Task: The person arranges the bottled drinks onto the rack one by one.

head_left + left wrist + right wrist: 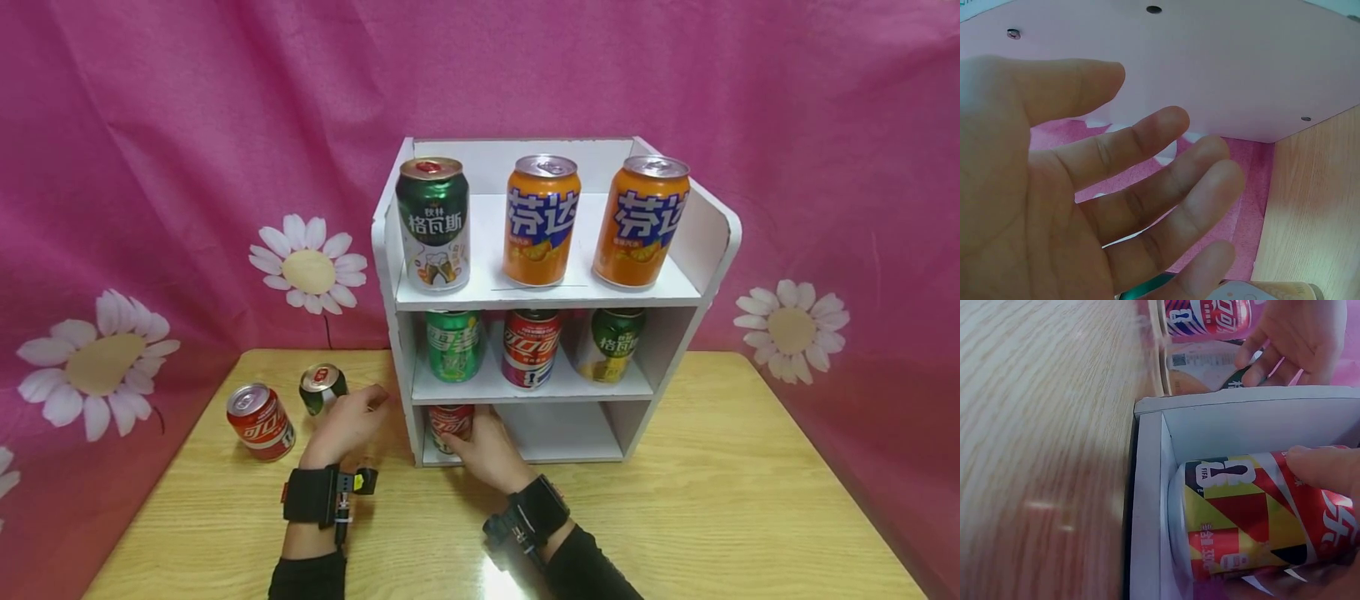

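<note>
My right hand [492,452] grips a red cola can [1244,512] at the left end of the white shelf's bottom level. The can stands on the shelf board, close to the left side wall, with thumb and fingers round its body. My left hand [347,427] is outside the shelf's left wall, fingers loosely bent and nothing in them; the palm [1041,206] shows in the left wrist view. Just behind that hand stands a dark green kvass can [322,387], partly hidden by it. Another red cola can [261,422] stands on the table farther left.
The white three-level shelf [386,250] stands on a wooden table [712,500] before a pink flowered cloth. Its top holds a kvass can [435,225] and two orange soda cans [542,221]. On the middle level are a green can [453,346], a cola can [530,348] and a kvass can [611,346].
</note>
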A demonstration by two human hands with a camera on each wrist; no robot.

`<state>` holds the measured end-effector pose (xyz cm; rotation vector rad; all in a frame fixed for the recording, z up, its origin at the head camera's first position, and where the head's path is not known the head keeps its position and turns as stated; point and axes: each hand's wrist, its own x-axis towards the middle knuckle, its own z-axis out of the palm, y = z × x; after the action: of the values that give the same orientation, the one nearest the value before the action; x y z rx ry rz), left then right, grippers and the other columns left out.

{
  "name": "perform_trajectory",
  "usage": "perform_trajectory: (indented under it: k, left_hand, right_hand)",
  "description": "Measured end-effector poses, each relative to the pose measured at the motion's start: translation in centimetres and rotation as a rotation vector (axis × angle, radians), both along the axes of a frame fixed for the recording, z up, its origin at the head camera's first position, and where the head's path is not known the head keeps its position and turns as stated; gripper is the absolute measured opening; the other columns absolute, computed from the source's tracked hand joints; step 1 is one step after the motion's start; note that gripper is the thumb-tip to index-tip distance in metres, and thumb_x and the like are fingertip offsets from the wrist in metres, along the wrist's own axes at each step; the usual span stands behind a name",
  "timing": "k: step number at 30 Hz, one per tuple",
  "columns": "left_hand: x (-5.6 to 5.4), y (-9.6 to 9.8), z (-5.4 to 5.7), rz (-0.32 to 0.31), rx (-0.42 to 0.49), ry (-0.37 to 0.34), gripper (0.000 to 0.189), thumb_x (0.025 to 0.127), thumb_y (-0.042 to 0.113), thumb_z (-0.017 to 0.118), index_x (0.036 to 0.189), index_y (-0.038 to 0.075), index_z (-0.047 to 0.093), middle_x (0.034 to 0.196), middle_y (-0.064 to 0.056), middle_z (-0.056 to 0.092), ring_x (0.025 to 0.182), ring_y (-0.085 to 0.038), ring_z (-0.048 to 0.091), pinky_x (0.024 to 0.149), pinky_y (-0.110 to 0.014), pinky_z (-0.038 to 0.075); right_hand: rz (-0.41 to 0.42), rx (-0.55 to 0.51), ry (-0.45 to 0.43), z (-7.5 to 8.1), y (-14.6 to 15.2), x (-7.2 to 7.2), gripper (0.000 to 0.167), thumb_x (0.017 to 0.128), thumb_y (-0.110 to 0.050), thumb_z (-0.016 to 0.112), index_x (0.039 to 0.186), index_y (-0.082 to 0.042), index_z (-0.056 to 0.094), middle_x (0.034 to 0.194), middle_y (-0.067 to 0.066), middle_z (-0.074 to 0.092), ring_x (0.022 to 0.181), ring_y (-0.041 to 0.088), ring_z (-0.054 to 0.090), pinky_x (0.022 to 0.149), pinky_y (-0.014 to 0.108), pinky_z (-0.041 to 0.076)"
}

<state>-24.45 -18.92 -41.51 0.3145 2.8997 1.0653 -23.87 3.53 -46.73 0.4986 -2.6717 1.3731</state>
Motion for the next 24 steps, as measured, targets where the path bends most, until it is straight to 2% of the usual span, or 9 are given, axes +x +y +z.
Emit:
perform_trajectory:
  k: [7,11,20,24]
  left_hand:
    - [-0.08,0.01,0.05,0.005,0.007,-0.007,0.031,0.098,0.022,0.050,0.119,0.002,0.061,0.112,-0.015,0.064,0.085,-0.020,0.057,0.076,-0.041,0.047]
    - [-0.15,-0.05,-0.07,0.009,0.011,-0.011,0.031,0.098,0.023,0.051,0.119,0.003,0.061,0.111,-0.013,0.064,0.088,-0.021,0.058,0.079,-0.042,0.048]
    - [0.08,-0.20,0.00,0.012,0.027,-0.016,0.033,0.098,0.023,0.050,0.121,0.002,0.060,0.115,-0.014,0.063,0.093,-0.022,0.059,0.082,-0.045,0.047]
    - [0.12,-0.04,-0.09,0.016,0.025,-0.006,0.031,0.098,0.023,0.051,0.120,0.003,0.061,0.115,-0.013,0.063,0.095,-0.023,0.060,0.081,-0.045,0.047]
  right_hand:
    - [-0.052,0.025,0.023,0.07,-0.44,-0.02,0.064,0.083,-0.023,0.074,0.131,0.002,0.040,0.117,0.019,0.055,0.110,0.032,0.054,0.091,0.045,0.044]
    - [-0.067,0.030,0.042,0.08,-0.60,0.03,0.064,0.083,-0.022,0.075,0.131,0.002,0.041,0.117,0.019,0.055,0.110,0.033,0.054,0.091,0.045,0.044]
    - [-0.074,0.032,0.065,0.10,-0.73,0.19,0.062,0.082,-0.023,0.075,0.129,0.002,0.043,0.116,0.019,0.057,0.108,0.032,0.056,0.089,0.044,0.045]
    - [-0.049,0.037,0.049,-0.08,-0.33,0.21,0.064,0.083,-0.027,0.074,0.131,0.000,0.041,0.118,0.017,0.057,0.109,0.030,0.056,0.090,0.043,0.045]
